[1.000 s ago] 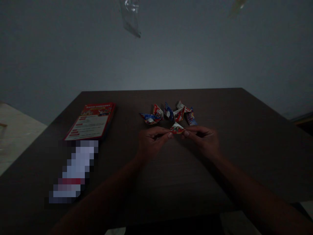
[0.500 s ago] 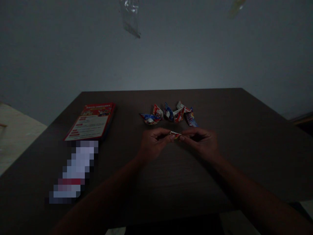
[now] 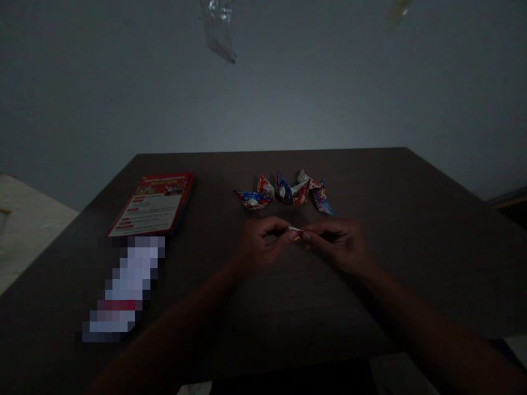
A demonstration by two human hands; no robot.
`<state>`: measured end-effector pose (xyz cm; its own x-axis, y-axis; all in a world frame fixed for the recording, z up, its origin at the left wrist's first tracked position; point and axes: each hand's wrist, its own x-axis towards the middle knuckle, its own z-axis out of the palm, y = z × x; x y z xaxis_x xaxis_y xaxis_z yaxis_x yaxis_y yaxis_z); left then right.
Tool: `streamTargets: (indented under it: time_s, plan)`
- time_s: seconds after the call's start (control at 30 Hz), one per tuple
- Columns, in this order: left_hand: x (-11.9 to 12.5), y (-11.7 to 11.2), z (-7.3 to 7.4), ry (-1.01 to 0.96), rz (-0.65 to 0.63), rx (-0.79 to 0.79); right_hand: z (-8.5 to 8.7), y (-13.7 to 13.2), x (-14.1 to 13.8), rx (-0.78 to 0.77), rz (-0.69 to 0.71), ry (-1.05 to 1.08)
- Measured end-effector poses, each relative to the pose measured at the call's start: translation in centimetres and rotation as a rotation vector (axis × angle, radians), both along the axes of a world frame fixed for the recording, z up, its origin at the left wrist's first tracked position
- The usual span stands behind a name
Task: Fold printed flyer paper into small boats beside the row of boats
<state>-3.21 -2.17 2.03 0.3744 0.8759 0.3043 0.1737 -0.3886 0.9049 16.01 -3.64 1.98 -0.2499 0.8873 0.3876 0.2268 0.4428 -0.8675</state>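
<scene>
Between my two hands is a small piece of folded printed paper [image 3: 296, 234], white, red and yellow. My left hand [image 3: 263, 244] pinches its left end with thumb and fingers. At its right end, my right hand [image 3: 340, 244] pinches it the same way, and both thumbs cover part of it. Just beyond my hands lie folded paper boats [image 3: 254, 201] in blue, red and white print. A blue and white one [image 3: 284, 188] stands in the middle of the group, and a bluish folded piece [image 3: 322, 198] is at its right end.
A stack of red-bordered printed leaflets [image 3: 150, 211] lies at the left of the dark table [image 3: 370, 181]. Nearer me is a pixelated, blurred object [image 3: 127, 285]. A clear plastic bag [image 3: 219, 33] hangs at the wall behind the table.
The folded paper and both sets of fingertips have shifted slightly lower and nearer me. My grip stays at both ends, and the other folded pieces have not moved.
</scene>
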Motion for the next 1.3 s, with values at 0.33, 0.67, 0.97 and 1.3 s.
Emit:
streamTargets:
  time_s: [0.33,0.67,0.97,1.3]
  plan:
    - [-0.2,0.0,0.6,0.168,-0.143,0.060,-0.3,0.1,0.3,-0.205,0.134,0.073]
    - [-0.5,0.4,0.3,0.202,-0.264,-0.101,-0.5,0.2,0.3,-0.361,0.213,0.148]
    - [0.5,-0.3,-0.2,-0.130,-0.248,-0.451,-0.4,0.4,0.3,-0.407,0.182,0.260]
    - [0.8,-0.2,0.0,-0.200,-0.178,-0.420,-1.0,0.6,0.2,-0.395,0.100,0.307]
